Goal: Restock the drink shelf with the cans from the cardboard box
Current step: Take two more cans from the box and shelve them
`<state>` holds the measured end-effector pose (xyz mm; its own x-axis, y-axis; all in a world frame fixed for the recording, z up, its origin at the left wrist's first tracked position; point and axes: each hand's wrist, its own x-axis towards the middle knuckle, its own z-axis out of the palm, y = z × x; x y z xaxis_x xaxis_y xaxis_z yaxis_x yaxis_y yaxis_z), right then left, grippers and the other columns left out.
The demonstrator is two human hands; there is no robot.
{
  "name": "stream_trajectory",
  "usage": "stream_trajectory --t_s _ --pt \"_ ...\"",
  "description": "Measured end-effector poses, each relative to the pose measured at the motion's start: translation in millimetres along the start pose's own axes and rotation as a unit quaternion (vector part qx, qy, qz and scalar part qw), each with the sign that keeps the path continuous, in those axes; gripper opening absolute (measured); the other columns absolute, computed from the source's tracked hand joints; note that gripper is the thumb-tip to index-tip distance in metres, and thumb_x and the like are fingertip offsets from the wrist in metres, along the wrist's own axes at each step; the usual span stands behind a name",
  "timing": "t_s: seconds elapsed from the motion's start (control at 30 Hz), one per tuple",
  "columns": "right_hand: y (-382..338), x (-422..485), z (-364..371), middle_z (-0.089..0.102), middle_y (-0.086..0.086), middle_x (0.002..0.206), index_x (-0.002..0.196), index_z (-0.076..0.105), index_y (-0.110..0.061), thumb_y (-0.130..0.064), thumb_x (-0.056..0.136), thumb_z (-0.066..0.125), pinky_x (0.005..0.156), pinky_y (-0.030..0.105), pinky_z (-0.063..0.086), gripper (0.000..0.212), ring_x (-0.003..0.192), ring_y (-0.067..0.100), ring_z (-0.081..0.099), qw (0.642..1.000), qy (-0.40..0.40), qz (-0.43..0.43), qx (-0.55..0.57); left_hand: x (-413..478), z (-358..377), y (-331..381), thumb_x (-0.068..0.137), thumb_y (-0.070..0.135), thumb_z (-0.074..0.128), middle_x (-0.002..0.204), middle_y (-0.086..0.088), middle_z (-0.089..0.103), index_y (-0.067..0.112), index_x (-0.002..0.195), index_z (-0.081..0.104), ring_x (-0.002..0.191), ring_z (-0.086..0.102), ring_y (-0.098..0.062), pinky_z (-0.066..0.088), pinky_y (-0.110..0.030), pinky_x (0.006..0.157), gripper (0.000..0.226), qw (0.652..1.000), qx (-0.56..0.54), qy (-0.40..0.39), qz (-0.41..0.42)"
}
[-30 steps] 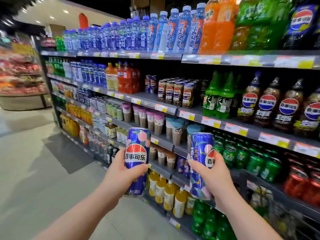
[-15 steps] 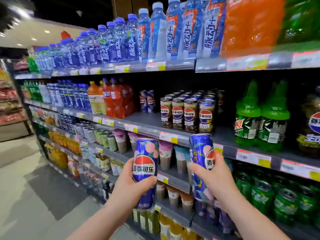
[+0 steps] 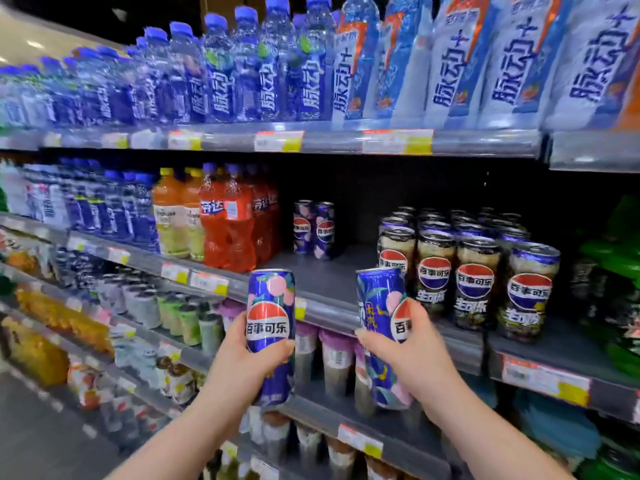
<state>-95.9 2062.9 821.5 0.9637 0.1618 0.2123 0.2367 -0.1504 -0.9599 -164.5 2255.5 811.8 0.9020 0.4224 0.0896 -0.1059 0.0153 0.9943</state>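
My left hand [image 3: 239, 362] grips a tall blue Pepsi can with a peach print [image 3: 271, 306], held upright. My right hand [image 3: 415, 355] grips a second can of the same kind [image 3: 381, 306], tilted slightly left. Both cans are raised just in front of the edge of the middle shelf [image 3: 325, 282], facing a bare stretch of it. At the back of that stretch stand two matching blue cans [image 3: 313, 230]. The cardboard box is out of view.
Darker Pepsi cans [image 3: 464, 268] fill the shelf right of the gap; red and orange soda bottles [image 3: 228, 223] stand to its left. Blue drink bottles [image 3: 277, 71] line the shelf above. Cup drinks [image 3: 332, 358] sit on the shelf below. Green bottles [image 3: 620, 271] are far right.
I have come closer to the shelf and the view has tilted up. Both hands have lifted their cans from the lower shelves to the level of the middle shelf's gap.
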Motion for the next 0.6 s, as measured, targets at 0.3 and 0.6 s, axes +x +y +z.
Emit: stream_trajectory --t_s 0.3,0.6 --pt "-26 96 122 0.068 -0.002 0.087 0.101 0.052 -0.007 -0.012 0.069 0.080 0.064 0.010 0.049 0.042 0.068 0.001 0.063 0.992 0.115 -0.034 -0.034 128 -98 10 0.043 0.034 0.074 0.094 -0.008 0.070 0.029 0.098 0.055 0.082 0.066 -0.023 0.055 -0.044 0.080 0.058 0.995 0.019 -0.095 0.020" --pt "-20 215 130 0.065 0.004 0.104 0.119 0.051 -0.018 -0.013 0.062 0.084 0.085 0.035 0.049 0.066 0.094 0.023 0.062 0.975 0.220 -0.017 -0.030 183 -121 5 0.048 0.027 0.076 0.093 0.017 0.072 0.042 0.105 0.049 0.082 0.069 -0.004 0.051 -0.019 0.071 0.065 0.986 -0.004 -0.164 0.035"
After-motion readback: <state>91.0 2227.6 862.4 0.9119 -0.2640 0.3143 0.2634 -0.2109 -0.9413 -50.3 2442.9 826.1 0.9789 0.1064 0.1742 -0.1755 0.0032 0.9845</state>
